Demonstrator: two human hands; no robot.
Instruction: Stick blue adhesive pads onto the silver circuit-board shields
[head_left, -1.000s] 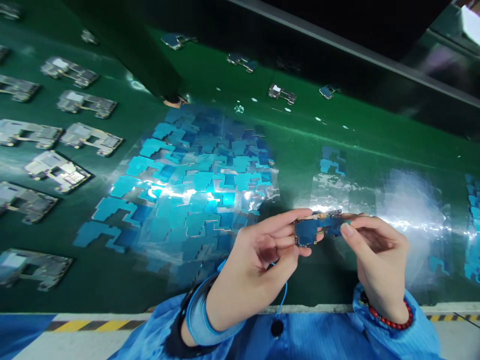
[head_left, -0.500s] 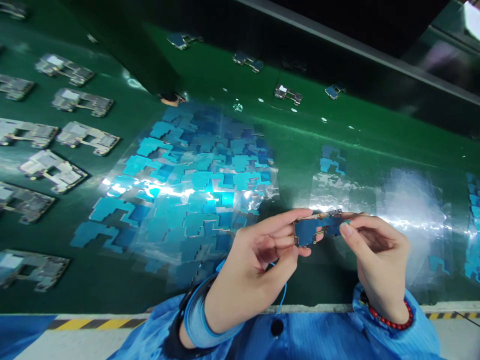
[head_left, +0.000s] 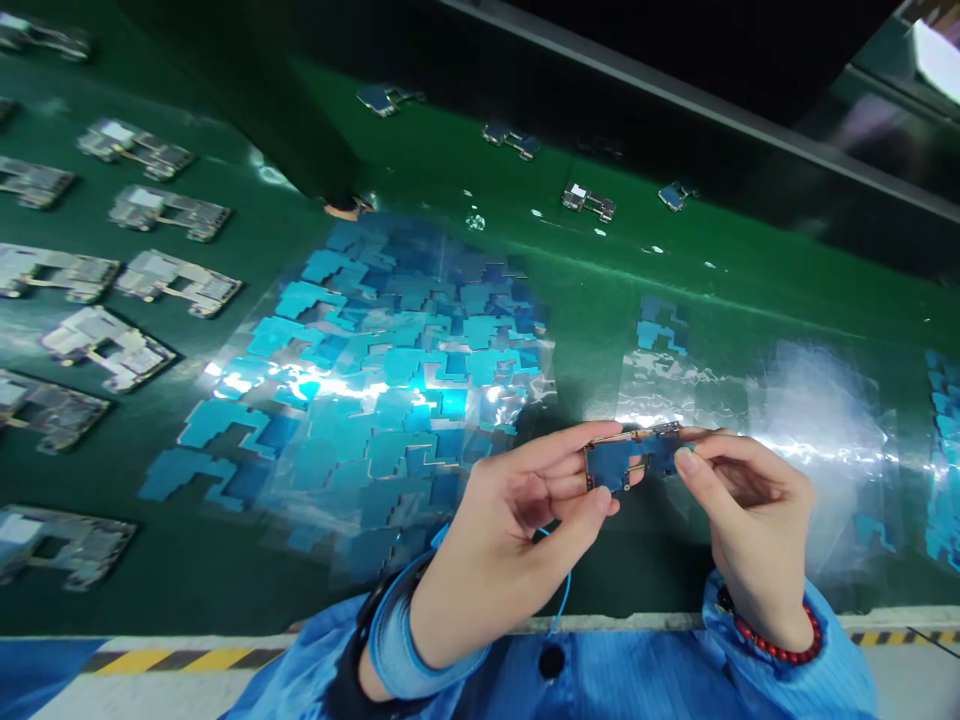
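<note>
Head view: left hand (head_left: pixel 499 560) and right hand (head_left: pixel 750 530) hold one small circuit board (head_left: pixel 626 458). Fingers of both clamped on its ends, above the green desk (head_left: pixel 600 300).

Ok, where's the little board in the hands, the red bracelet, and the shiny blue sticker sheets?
little board (head_left: pixel 613 463), head view, on its blue face.
red bracelet (head_left: pixel 780 650), head view, on the beads at the wrist.
blue sticker sheets (head_left: pixel 390 370), head view, middle of the pile.

green work surface (head_left: pixel 225 560), striped front edge (head_left: pixel 180 658)

Small, seemingly blue-filmed circuit board (head_left: pixel 621 458), midair
</note>
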